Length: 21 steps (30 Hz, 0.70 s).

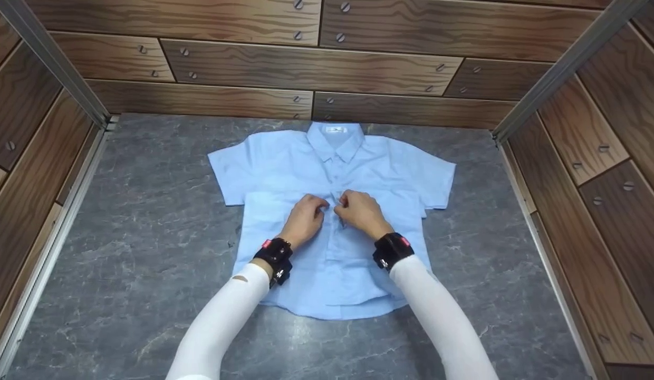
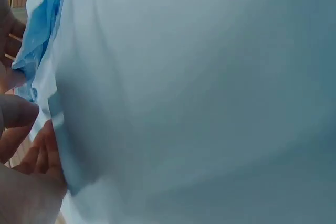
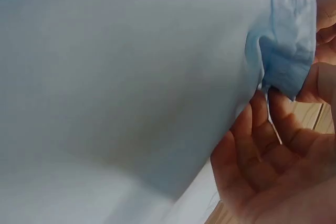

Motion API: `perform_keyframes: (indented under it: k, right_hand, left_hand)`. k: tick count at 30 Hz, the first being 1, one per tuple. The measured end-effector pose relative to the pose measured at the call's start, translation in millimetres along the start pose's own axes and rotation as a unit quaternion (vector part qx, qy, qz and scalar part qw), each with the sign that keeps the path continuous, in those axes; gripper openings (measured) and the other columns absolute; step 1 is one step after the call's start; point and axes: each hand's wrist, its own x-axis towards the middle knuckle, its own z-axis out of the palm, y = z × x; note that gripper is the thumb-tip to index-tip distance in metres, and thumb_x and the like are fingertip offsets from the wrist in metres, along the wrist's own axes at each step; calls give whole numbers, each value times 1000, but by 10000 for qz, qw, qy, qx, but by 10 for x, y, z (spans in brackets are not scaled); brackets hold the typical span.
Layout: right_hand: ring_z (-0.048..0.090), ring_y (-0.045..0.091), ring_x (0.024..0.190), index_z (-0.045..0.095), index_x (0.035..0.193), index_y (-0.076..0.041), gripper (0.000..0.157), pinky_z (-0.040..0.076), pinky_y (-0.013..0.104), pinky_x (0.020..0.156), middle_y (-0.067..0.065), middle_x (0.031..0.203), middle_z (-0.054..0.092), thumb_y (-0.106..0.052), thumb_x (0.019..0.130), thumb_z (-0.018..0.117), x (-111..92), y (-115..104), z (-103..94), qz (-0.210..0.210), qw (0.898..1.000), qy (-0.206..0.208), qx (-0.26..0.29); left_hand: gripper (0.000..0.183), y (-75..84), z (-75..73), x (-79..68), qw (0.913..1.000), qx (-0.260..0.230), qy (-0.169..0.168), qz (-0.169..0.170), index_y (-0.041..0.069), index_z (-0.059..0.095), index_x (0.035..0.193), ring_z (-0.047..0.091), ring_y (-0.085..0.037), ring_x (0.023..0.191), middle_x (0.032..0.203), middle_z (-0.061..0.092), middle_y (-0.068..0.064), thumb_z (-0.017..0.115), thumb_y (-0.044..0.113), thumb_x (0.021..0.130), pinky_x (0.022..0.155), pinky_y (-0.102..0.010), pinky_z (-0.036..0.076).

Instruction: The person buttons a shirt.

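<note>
A light blue short-sleeved shirt (image 1: 290, 169) lies spread face up, its collar at the far side and its hem toward me. Over the middle of its front, my left hand (image 1: 304, 217) pinches the button strip between thumb and fingers. Close beside it, my right hand (image 1: 361, 211) grips the other front edge. In the left wrist view a small button (image 2: 34, 93) shows near the fingertips. The right wrist view shows the folded strip (image 3: 291, 40) raised between the fingers of my right hand (image 3: 278, 156). Above the hands the front lies together up to the collar (image 1: 321, 143).
The shirt rests on a dark grey marbled surface (image 1: 147, 221). Wood-patterned panels (image 1: 306, 66) stand at the back and on both sides, with metal rails (image 1: 53, 58) at the corners. Black wrist cameras (image 1: 393, 249) sit on both wrists over white sleeves (image 1: 438, 311).
</note>
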Motion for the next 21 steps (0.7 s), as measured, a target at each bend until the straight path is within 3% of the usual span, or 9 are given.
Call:
perform_keyframes:
  k: [5, 12, 18, 21]
  right_hand:
    - [58, 17, 71, 67, 90, -13, 13, 45, 30, 65, 1, 82, 66, -25, 87, 62, -77, 75, -31, -241, 9989, -259, 323]
    - [60, 14, 71, 72, 94, -12, 15, 48, 29, 66, 0, 86, 70, -23, 90, 62, -138, 138, -30, -436, 9968, -241, 618]
    - [61, 13, 70, 71, 94, -14, 11, 48, 29, 65, -2, 83, 70, -21, 91, 63, -179, 134, -4, -436, 9968, -25, 671]
    - [62, 12, 70, 67, 101, -14, 12, 49, 30, 64, -2, 83, 70, -19, 90, 62, -212, 126, 22, -435, 9963, 227, 706]
  left_hand:
    - [23, 62, -1, 15, 9987, 442, -216, 108, 8, 71, 112, 61, -24, 91, 101, 62, -9, 61, 9, 92, 81, -38, 51]
    - [18, 94, 42, 87, 9926, 1147, -333, 221, 15, 75, 106, 61, -22, 84, 94, 61, -5, 69, 18, 89, 74, -38, 52]
    - [15, 91, 57, 130, 9936, 1076, -186, 280, 15, 76, 101, 60, -21, 83, 91, 62, -3, 71, 19, 87, 75, -37, 50]
    - [15, 75, 66, 113, 9944, 972, -18, 421, 14, 75, 101, 60, -22, 85, 92, 62, -3, 70, 20, 88, 76, -36, 49]
